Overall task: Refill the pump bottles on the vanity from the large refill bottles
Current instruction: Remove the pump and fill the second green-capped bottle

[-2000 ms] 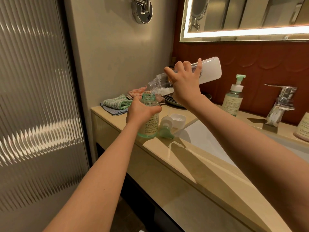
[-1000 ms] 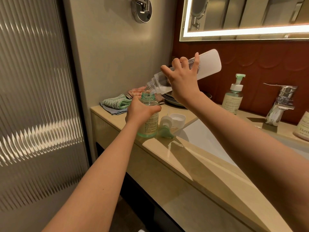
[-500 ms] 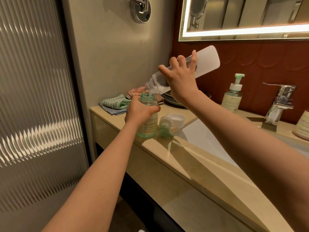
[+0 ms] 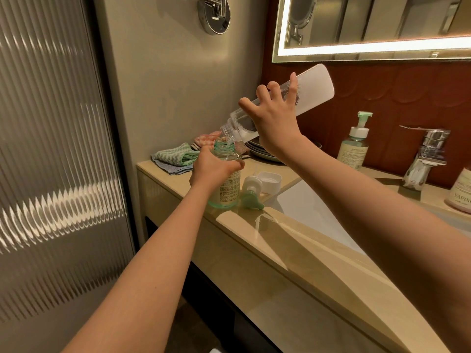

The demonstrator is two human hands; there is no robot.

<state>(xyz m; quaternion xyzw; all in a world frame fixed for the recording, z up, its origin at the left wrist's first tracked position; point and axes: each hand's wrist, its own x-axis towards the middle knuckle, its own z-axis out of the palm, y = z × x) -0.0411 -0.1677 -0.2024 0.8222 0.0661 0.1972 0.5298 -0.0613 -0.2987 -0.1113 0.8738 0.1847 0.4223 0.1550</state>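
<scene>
Right fingers point(image 4: 293, 90) wrap the tilted refill bottle point(image 4: 317, 82), its mouth just below them over the pump bottle point(image 4: 228, 192) the left fingers point(image 4: 235, 165) grip; overtilting could flood the counter point(image 4: 293, 250).

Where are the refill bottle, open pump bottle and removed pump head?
refill bottle point(image 4: 316, 82), head view, frosted base.
open pump bottle point(image 4: 230, 189), head view, paper label.
pump head point(image 4: 251, 200), head view, green nozzle.

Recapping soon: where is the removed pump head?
Head view: the pump head lies on the vanity top, immediately right of the open bottle that the left hand holds, in front of a white cap.
</scene>
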